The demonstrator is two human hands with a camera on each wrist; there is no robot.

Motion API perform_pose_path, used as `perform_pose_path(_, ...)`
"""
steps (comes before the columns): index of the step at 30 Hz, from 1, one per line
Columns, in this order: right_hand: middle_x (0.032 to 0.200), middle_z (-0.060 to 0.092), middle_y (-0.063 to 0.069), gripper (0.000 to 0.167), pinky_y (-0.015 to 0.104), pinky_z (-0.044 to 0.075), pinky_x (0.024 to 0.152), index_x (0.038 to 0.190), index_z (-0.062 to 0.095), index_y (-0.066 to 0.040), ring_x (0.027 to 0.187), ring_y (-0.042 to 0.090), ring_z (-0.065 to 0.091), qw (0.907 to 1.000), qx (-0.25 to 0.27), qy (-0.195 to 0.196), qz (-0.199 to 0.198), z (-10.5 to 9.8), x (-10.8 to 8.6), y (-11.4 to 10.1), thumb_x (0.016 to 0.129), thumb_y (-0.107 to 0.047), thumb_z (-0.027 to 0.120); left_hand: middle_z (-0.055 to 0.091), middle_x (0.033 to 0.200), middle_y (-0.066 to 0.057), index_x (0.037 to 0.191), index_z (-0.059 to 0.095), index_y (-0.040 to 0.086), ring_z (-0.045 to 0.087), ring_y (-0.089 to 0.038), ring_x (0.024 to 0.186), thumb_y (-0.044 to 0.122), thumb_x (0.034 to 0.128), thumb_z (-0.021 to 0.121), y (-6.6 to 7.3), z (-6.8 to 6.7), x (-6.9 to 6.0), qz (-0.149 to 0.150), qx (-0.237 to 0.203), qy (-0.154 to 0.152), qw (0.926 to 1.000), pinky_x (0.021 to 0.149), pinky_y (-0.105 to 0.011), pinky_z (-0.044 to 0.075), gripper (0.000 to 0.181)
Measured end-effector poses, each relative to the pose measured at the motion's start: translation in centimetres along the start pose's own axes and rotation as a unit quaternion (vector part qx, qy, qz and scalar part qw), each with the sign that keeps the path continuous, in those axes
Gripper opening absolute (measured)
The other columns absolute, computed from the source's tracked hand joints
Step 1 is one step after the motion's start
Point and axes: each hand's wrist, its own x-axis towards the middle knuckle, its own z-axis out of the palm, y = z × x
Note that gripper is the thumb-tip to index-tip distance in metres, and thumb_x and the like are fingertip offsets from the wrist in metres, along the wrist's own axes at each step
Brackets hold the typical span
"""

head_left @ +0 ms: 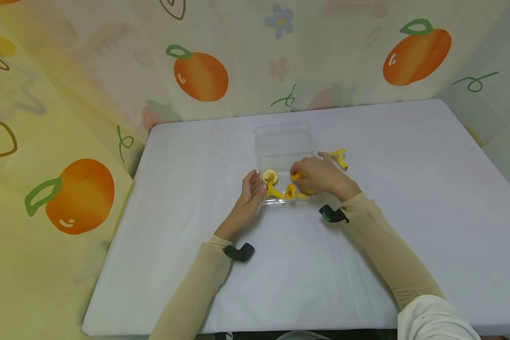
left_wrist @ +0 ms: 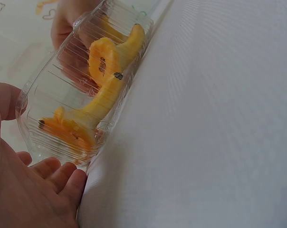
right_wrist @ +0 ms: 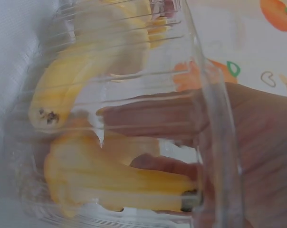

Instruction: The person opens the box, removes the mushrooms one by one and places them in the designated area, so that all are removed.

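Observation:
A clear plastic clamshell box (head_left: 276, 201) sits on the table with its lid (head_left: 285, 140) folded back. Inside are several yellow trumpet-shaped mushrooms, one lying toward the left (head_left: 274, 191) and another (head_left: 291, 191) near the front wall. My left hand (head_left: 247, 197) holds the box's left end, its thumb at the rim and its fingers against the outside. Reaching into the right part of the box, my right hand (head_left: 318, 174) pinches a yellow mushroom (head_left: 297, 176). Its fingers show through the plastic in the right wrist view, partly hidden by mushrooms.
One more yellow mushroom (head_left: 340, 158) lies on the white-covered table (head_left: 408, 189), just right of the box. Behind the table hangs a cloth (head_left: 246, 61) printed with oranges, and similar cloth covers the left side.

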Motion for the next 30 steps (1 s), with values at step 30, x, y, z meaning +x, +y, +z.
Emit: perform_pose_path(30, 0.123, 0.070, 0.008, 0.028, 0.050, 0.045, 0.104, 0.122, 0.070, -0.013, 0.115, 0.030, 0.061, 0.9982, 0.011, 0.059, 0.001, -0.91, -0.16, -0.25, 0.096, -0.014, 0.060, 0.015, 0.167, -0.016, 0.159, 0.005, 0.006, 0.020, -0.032, 0.157, 0.017, 0.1079, 0.040, -0.09, 0.04, 0.13, -0.004, 0.001, 0.002, 1.0000, 0.128, -0.046, 0.019, 0.063)
